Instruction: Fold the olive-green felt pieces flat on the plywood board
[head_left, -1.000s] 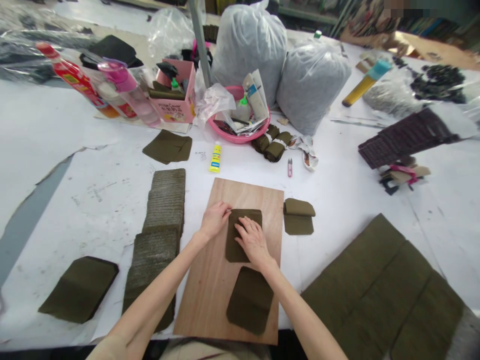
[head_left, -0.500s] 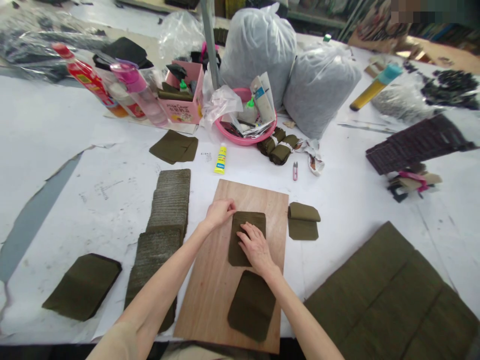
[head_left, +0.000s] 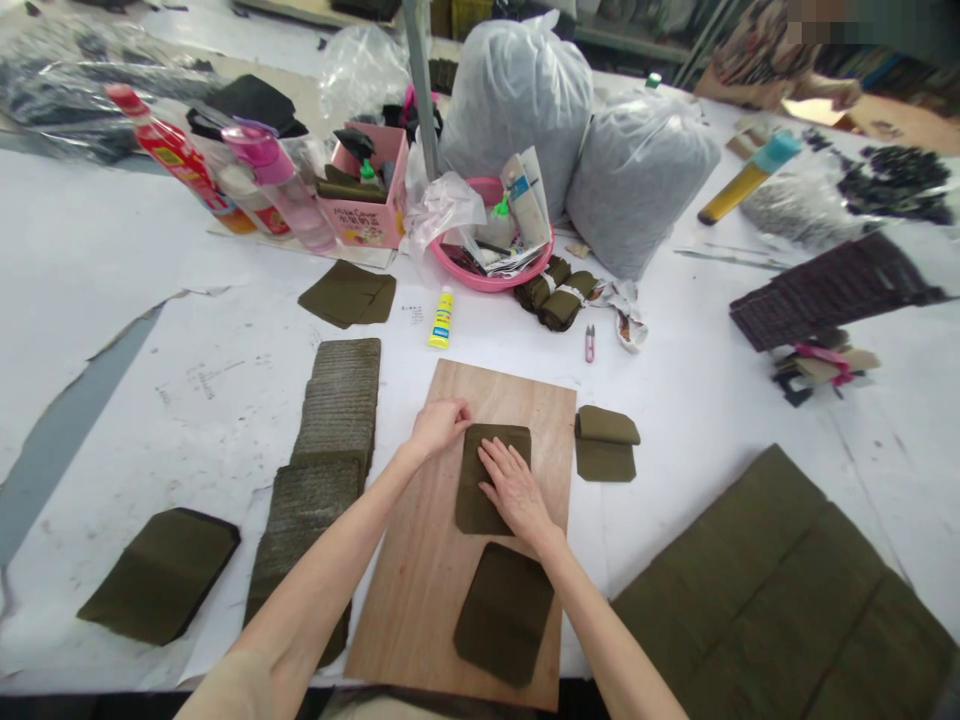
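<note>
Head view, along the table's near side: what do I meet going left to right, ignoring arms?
Small green cloth stack → row of overlapping green pieces → wooden board → large green cloth.

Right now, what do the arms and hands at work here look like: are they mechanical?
No, they are human: a bare left hand and a bare right hand, with slender fingers and no gloves. No watch, bracelet or cable shows. What looks like a plain beige fabric sleeve ends near the left elbow; no right sleeve is visible.
</note>
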